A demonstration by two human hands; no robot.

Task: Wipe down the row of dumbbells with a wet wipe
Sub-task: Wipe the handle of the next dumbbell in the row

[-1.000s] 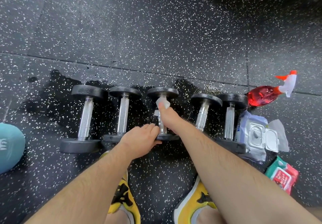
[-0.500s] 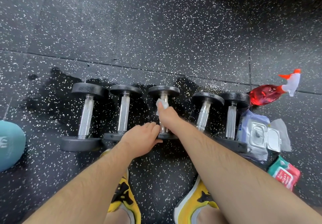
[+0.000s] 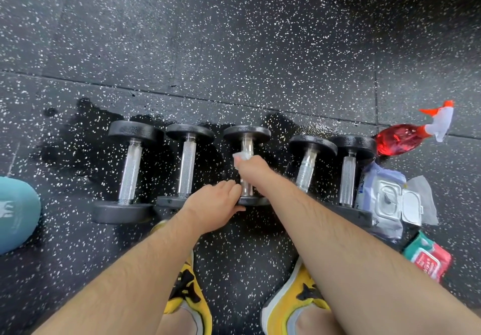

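Several black dumbbells with chrome handles lie side by side on the speckled rubber floor. My right hand [image 3: 253,169] is wrapped around the handle of the middle dumbbell [image 3: 246,133], pressing a white wet wipe [image 3: 241,156] against the chrome. My left hand [image 3: 213,205] grips that dumbbell's near weight plate. To the left lie two dumbbells, one [image 3: 130,168] and another [image 3: 187,165]; to the right lie a tilted one [image 3: 308,164] and the last one [image 3: 348,176].
A red spray bottle [image 3: 400,139] lies at the right end of the row. An open pack of wipes [image 3: 387,199] and a red-green pack [image 3: 429,256] sit beside it. A teal object [image 3: 15,212] is at the left edge. My yellow shoes [image 3: 190,298] stand below the row. The floor around the dumbbells is wet.
My right hand with the wipe has slid a little along the middle dumbbell's handle. My left hand has stayed on the near plate.
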